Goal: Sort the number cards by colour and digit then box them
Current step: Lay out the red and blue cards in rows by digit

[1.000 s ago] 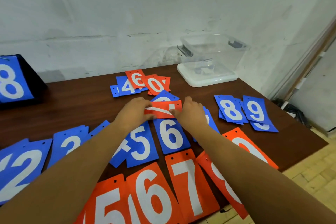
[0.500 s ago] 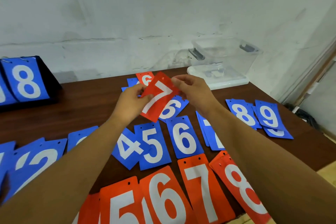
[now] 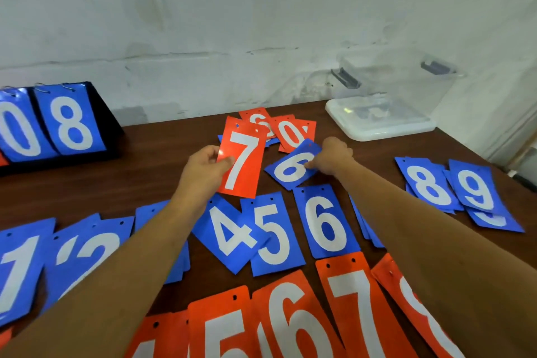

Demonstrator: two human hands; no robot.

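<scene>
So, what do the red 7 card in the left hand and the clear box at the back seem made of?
Red 7 card: likely thin glossy plastic or laminated card; glare shows by its left edge. Clear rectangular box: transparent hard plastic, probably; the wall shows through it.

Dark wooden worktop point(image 3: 145, 177) carries blue cards point(image 3: 325, 224), red cards point(image 3: 357, 314) (some overlapping), a clear box point(image 3: 406, 87) and a scoreboard point(image 3: 71, 125).

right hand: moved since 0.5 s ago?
Yes. The right hand let go of the red 7 and shifted right, toward the clear box, now pinching the tilted blue 6.
</scene>
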